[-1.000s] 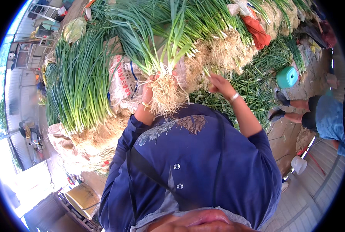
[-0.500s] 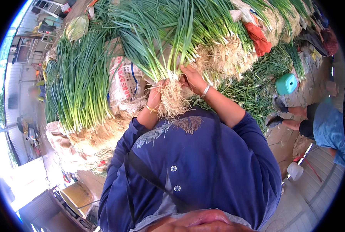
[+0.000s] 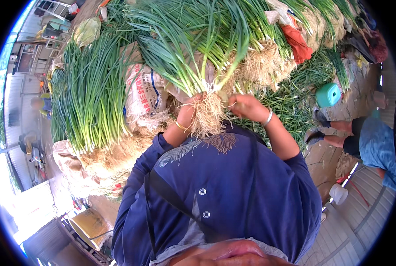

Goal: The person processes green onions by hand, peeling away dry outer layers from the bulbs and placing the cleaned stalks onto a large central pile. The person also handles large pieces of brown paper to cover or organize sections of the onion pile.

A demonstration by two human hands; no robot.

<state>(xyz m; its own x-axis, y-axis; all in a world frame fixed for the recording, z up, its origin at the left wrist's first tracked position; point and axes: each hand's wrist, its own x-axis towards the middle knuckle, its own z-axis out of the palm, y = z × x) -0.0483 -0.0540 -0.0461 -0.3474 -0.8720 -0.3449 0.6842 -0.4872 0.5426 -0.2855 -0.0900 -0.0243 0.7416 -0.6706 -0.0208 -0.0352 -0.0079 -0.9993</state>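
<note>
In front of my chest I hold a bunch of green onions point(image 3: 198, 82), its pale stringy roots point(image 3: 208, 114) hanging toward me and its green tops spreading away. My left hand point(image 3: 189, 111) is wrapped round the bunch just above the roots, partly covered by them. Right of the bunch, my right hand point(image 3: 249, 108) has its fingers curled closed; what they grip, if anything, I cannot make out. Beyond lies a big heap of green onions point(image 3: 233, 40), with a rooted clump point(image 3: 266, 66) at its right.
At left, more green onions point(image 3: 91, 97) lie by a printed white woven sack point(image 3: 140, 95). Loose leaves point(image 3: 286, 104) cover the ground at right, near a teal plastic container point(image 3: 327, 95). Another person's legs point(image 3: 339, 133) show at far right. A yellowish bucket point(image 3: 89, 226) stands lower left.
My right hand has moved off the bunch, to the right and slightly toward me. One green stalk at the bunch's right side now leans out to the right. The left hand keeps its hold.
</note>
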